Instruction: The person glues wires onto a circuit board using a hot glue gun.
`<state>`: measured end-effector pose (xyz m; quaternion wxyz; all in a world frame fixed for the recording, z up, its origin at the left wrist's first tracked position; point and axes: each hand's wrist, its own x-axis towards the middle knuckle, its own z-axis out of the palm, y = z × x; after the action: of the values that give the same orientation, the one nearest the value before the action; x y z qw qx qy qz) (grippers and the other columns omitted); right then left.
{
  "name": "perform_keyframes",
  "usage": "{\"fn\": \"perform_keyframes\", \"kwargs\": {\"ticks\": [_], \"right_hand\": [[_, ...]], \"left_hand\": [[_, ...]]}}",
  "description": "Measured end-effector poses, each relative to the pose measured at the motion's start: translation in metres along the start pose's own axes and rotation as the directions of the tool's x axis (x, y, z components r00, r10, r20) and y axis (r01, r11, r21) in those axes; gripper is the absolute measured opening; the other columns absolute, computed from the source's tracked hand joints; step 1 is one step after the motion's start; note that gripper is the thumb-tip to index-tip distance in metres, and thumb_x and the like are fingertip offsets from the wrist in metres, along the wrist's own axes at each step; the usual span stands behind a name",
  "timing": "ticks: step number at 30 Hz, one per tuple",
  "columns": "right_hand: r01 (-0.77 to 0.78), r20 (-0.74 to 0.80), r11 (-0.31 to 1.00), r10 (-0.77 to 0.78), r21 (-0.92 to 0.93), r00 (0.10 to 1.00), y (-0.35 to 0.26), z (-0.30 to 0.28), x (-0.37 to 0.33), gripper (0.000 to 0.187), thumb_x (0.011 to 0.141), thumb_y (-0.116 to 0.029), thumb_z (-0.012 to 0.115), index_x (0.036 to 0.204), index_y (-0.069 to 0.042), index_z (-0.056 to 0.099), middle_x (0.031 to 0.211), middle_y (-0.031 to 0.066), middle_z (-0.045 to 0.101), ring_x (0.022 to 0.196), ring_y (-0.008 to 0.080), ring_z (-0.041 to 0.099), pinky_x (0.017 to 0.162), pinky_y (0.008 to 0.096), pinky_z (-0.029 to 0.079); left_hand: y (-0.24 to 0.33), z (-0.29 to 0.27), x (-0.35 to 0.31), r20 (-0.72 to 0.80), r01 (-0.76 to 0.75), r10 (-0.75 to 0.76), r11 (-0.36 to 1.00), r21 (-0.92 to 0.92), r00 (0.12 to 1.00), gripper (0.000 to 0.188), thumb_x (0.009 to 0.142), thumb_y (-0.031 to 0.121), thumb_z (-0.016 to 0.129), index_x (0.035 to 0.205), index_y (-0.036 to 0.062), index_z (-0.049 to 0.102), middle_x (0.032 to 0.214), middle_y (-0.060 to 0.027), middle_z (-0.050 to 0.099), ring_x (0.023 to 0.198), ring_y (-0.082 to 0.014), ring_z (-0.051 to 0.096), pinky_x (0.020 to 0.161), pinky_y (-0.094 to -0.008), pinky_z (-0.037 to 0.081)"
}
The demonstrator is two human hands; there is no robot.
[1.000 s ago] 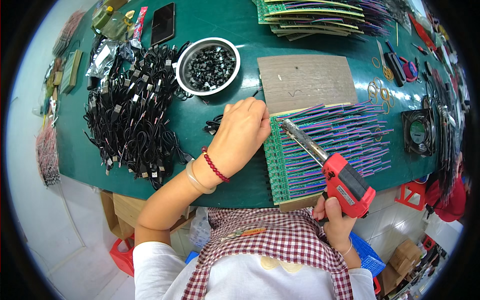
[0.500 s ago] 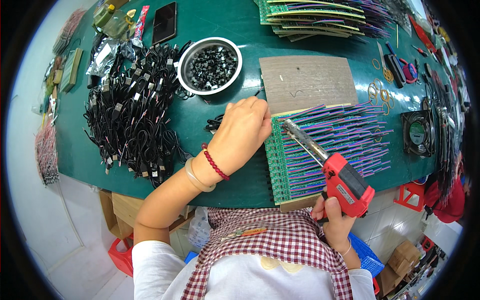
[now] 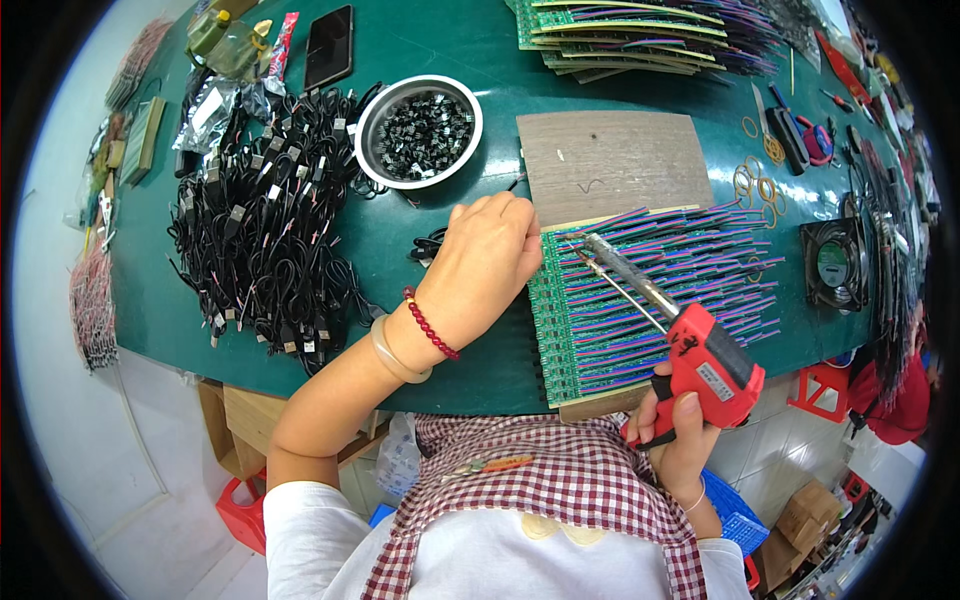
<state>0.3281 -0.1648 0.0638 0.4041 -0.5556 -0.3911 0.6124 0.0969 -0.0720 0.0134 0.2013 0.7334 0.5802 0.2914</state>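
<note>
My right hand (image 3: 680, 430) grips a red and black soldering gun (image 3: 715, 365) by its handle. Its metal tip and thin feed tube reach over the upper left of a green circuit board panel (image 3: 552, 330), from which rows of blue, pink and black wires (image 3: 670, 300) run to the right. At the panel's upper left corner, my left hand (image 3: 490, 250) is closed with fingertips pinched; what they hold is hidden. Part of a coiled black cable (image 3: 430, 245) shows beside that hand, and a dark wire end (image 3: 517, 183) lies just beyond it.
A heap of black USB cables (image 3: 265, 220) lies left. A metal bowl (image 3: 470, 150) holds small black parts. A brown board (image 3: 615, 160) adjoins the panel; stacked wired panels (image 3: 630, 35) stand behind. Rubber bands (image 3: 765, 190) and a small fan (image 3: 833, 265) lie right.
The soldering gun in my right hand has moved slightly right and toward me, its tip drawing away from the panel's corner. My left hand stays nearly still.
</note>
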Motion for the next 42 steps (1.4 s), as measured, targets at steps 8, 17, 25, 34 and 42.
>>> {"fn": "perform_keyframes", "kwargs": {"ticks": [8,17,25,34,42], "right_hand": [[-0.162,0.070,0.841,0.147,0.516,0.987,-0.013,-0.014,0.019,0.042,0.090,-0.044,0.040,0.098,-0.003,0.043,0.048,0.0023,0.037,0.034,0.0074,0.032,0.030,0.0210,0.029],[-0.296,0.233,0.554,0.184,0.778,0.955,-0.014,-0.041,0.019,0.043,0.091,-0.042,0.039,0.102,-0.001,0.045,0.051,0.0035,0.040,0.035,0.0077,0.033,0.031,0.0213,0.031],[-0.473,0.471,0.045,0.041,0.880,0.881,-0.011,-0.072,0.012,0.047,0.090,-0.044,0.042,0.103,0.001,0.046,0.055,0.0037,0.042,0.040,0.0083,0.038,0.035,0.0212,0.036],[-0.334,0.328,-0.050,-0.109,0.941,0.938,-0.021,-0.112,-0.010,0.044,0.088,-0.040,0.048,0.102,0.002,0.047,0.054,0.0034,0.041,0.040,0.0085,0.038,0.036,0.0207,0.036],[0.633,-0.637,0.761,-0.420,0.141,0.646,-0.034,-0.186,-0.014,0.033,0.089,-0.034,0.049,0.099,-0.003,0.052,0.054,0.0030,0.046,0.038,0.0084,0.039,0.037,0.0219,0.035]], "left_hand": [[-0.003,0.001,-0.002,-0.004,0.019,-0.019,0.999,0.050,1.000,0.009,0.071,0.003,0.059,0.073,0.0043,0.050,0.070,-0.0074,0.052,0.066,-0.0246,0.052,0.061,-0.0341,0.036],[0.006,-0.001,-0.002,-0.022,0.041,-0.038,0.984,0.172,0.999,0.011,0.071,0.005,0.059,0.074,0.0057,0.049,0.070,-0.0069,0.053,0.069,-0.0250,0.053,0.061,-0.0350,0.034],[0.012,0.000,-0.004,-0.042,0.054,-0.045,0.970,0.237,0.998,0.010,0.072,0.005,0.058,0.074,0.0055,0.049,0.070,-0.0079,0.053,0.066,-0.0253,0.054,0.060,-0.0361,0.036],[0.013,0.001,-0.004,-0.092,0.078,-0.062,0.979,0.186,0.994,0.014,0.074,0.007,0.061,0.080,0.0012,0.050,0.060,-0.0129,0.051,0.052,-0.0283,0.050,0.049,-0.0371,0.038],[0.009,-0.002,-0.018,-0.020,0.199,-0.199,0.962,0.189,0.980,0.014,0.082,0.013,0.057,0.086,-0.0007,0.055,0.061,-0.0136,0.055,0.053,-0.0243,0.053,0.050,-0.0335,0.039]]}}
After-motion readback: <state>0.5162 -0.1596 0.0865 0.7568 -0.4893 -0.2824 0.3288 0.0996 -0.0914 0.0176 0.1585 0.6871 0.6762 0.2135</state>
